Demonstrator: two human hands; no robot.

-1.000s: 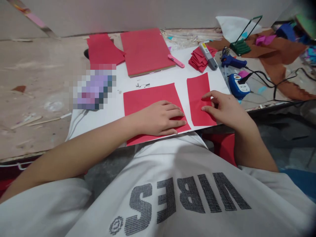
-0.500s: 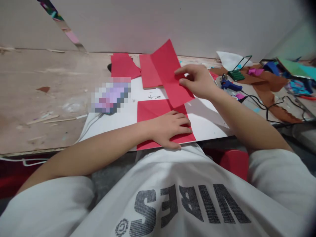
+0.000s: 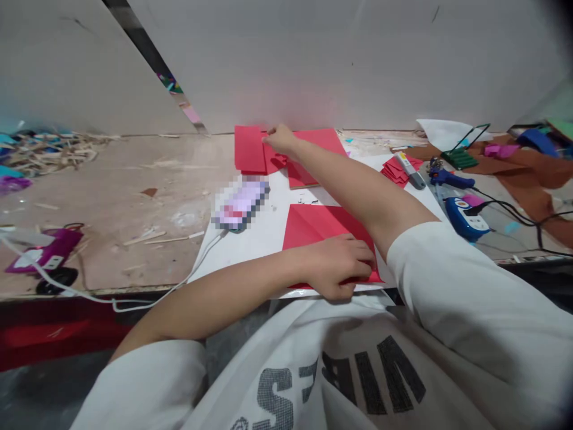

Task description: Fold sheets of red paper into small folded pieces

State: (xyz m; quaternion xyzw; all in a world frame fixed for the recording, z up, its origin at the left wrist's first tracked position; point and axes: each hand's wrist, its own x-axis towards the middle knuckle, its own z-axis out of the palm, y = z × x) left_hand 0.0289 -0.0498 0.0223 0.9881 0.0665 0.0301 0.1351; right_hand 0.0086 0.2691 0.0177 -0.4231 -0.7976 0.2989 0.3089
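Note:
My left hand (image 3: 340, 266) lies flat on a red paper sheet (image 3: 316, 224) at the near edge of a white board (image 3: 250, 239), fingers together and holding nothing. My right arm stretches across the board to the far wall. There my right hand (image 3: 280, 139) pinches the edge of a red paper strip (image 3: 248, 149), which rests on other red paper pieces beside a red pad (image 3: 316, 143).
A phone (image 3: 242, 203) with a white cable (image 3: 147, 292) lies left of the sheet. Right of the board are folded red pieces (image 3: 394, 170), a grey tube (image 3: 409, 169), a blue glue gun (image 3: 447, 177) and a blue device (image 3: 465, 218). A purple item (image 3: 45, 254) lies far left.
My right hand lifted the red strip from the board's right side and carried it to the far-left pile by the wall. My left hand stayed on the sheet. The view swung left.

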